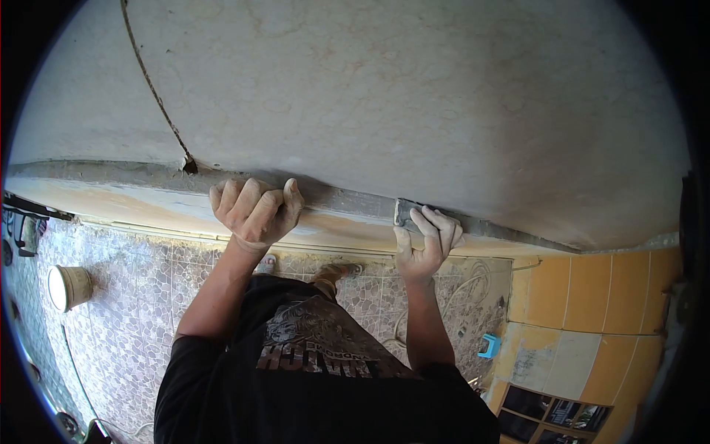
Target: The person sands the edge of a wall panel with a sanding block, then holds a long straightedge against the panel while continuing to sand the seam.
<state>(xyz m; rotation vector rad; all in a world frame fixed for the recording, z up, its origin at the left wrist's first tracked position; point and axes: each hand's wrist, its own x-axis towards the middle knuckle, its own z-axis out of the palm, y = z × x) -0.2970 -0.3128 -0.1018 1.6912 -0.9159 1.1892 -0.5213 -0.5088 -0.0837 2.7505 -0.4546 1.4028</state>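
At the left of the frame a white bucket sits on the tiled floor. Left of centre, my left hand is curled, fingers bent together against the grey ledge. Just right of centre, my dusty right hand pinches what looks like a small dark block between thumb and fingers, at that ledge. A blue stool stands at lower right.

At six o'clock, a short-sleeved black fabric shirt carries pale block lettering, too creased and slanted to read; no other text is legible.
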